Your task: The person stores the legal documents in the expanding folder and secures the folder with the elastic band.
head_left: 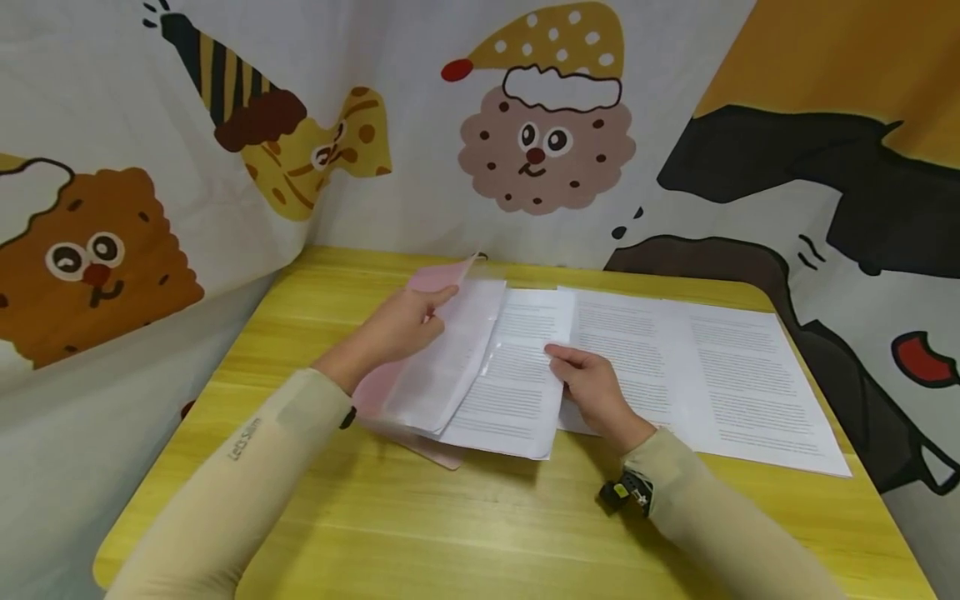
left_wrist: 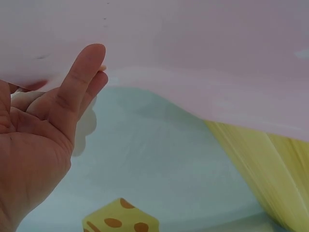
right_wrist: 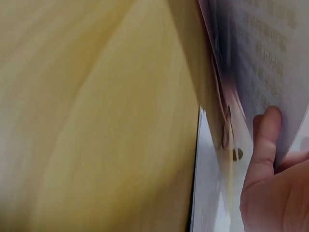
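A pink folder point(head_left: 378, 387) stands partly open at the table's middle, its left cover and clear sleeve page point(head_left: 438, 383) raised at a slant. My left hand point(head_left: 397, 325) holds this raised side near its upper part, index finger stretched out. In the left wrist view, the fingers of the left hand point(left_wrist: 63, 106) lie against the pink cover point(left_wrist: 193, 58). A printed sheet point(head_left: 510, 404) lies over the folder's right side. My right hand point(head_left: 596, 392) pinches its right edge between thumb and fingers; the right wrist view shows the printed page point(right_wrist: 270, 53) lifted at a tilt.
More printed sheets point(head_left: 750, 383) lie side by side on the right of the yellow wooden table point(head_left: 480, 533), partly behind the right hand. A cloth with cartoon figures point(head_left: 547, 150) hangs along the back and sides. A black wrist strap point(head_left: 637, 490) sits on the right sleeve.
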Demonstrator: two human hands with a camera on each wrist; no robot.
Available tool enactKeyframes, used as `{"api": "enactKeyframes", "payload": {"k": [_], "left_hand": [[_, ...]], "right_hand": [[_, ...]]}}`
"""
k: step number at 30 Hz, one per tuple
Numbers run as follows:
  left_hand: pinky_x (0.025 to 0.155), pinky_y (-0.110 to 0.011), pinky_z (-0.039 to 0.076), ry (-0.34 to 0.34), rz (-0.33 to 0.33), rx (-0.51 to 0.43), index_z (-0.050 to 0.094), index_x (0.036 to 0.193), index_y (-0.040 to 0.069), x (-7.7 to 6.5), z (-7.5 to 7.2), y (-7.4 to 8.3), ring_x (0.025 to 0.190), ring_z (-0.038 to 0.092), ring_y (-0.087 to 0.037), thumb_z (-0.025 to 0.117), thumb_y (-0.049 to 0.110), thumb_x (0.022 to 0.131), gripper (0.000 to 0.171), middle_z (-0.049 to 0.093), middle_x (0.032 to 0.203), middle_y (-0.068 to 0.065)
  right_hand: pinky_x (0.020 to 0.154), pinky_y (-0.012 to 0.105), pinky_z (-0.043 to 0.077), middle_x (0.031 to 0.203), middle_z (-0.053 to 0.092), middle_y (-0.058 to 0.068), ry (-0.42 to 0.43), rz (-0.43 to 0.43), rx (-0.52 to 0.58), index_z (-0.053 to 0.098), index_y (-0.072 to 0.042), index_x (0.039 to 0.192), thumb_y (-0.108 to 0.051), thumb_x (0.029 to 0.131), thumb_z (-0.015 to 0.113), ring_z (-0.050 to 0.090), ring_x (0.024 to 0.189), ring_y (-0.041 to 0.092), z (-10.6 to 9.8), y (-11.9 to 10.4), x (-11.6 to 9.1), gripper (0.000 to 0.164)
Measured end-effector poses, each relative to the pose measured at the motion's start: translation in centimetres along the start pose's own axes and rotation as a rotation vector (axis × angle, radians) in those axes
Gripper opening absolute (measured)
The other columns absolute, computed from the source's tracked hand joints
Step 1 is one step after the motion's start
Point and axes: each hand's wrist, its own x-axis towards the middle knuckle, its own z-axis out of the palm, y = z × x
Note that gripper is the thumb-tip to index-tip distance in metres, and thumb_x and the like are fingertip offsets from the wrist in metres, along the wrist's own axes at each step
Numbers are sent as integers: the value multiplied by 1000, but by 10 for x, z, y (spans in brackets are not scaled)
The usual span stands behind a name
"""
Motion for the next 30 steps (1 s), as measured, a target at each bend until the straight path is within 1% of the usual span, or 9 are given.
{"api": "enactKeyframes", "payload": {"k": [2,4,9,12,15,18,23,26,30], "left_hand": [[52,-26,29,3,7,2,45,162,8,2,1,0,52,27,-10,51,9,100,63,30,58,6],[51,-25,28,6,15,-1,45,162,8,3,3,1,52,26,-10,51,8,99,63,30,57,7],[51,-26,27,11,30,-14,45,162,5,5,6,3,52,25,-10,51,7,98,63,30,57,7],[50,-26,27,17,30,-18,45,161,4,6,9,3,51,25,-10,51,7,98,63,33,57,6],[50,-25,28,25,36,-17,45,161,3,7,12,3,51,26,-10,51,6,98,63,35,56,5],[50,-25,28,31,39,-19,45,161,2,8,13,1,52,27,-10,51,5,98,63,36,57,5],[50,-25,28,46,16,-25,46,161,4,6,12,1,51,27,-11,51,6,98,63,33,57,6],[49,-25,28,48,8,-35,46,161,5,6,12,1,50,27,-10,51,6,98,63,31,56,7],[49,-24,28,40,15,-41,45,162,6,7,13,1,50,27,-10,51,7,99,64,31,56,7]], "right_hand": [[78,22,61,149,62,21,18,-10,8,66,-6,146,-15,108,61,71,100,8,7,-2,0,39],[77,22,61,146,63,22,19,-28,13,66,-5,146,-14,109,60,71,98,8,15,-4,-1,39],[73,25,63,139,65,23,-30,-82,62,67,-3,144,-13,109,59,72,93,12,40,-7,2,37],[72,27,63,134,67,21,-46,-89,72,68,-5,142,-15,108,61,72,90,12,50,-5,8,36],[72,29,64,129,69,18,-47,-67,71,68,-6,142,-15,107,63,72,89,13,50,-1,10,36],[73,31,65,124,69,17,-58,-39,85,66,-4,143,-13,107,62,73,88,16,42,1,9,37],[75,32,66,119,70,16,-90,-19,122,62,1,144,-8,106,63,75,92,19,30,1,6,39],[76,32,66,119,71,15,-108,-16,118,62,1,144,-7,105,65,76,93,18,29,0,7,40],[77,32,66,119,72,16,-120,-23,109,64,1,143,-8,105,65,77,92,16,36,-2,11,39]]}}
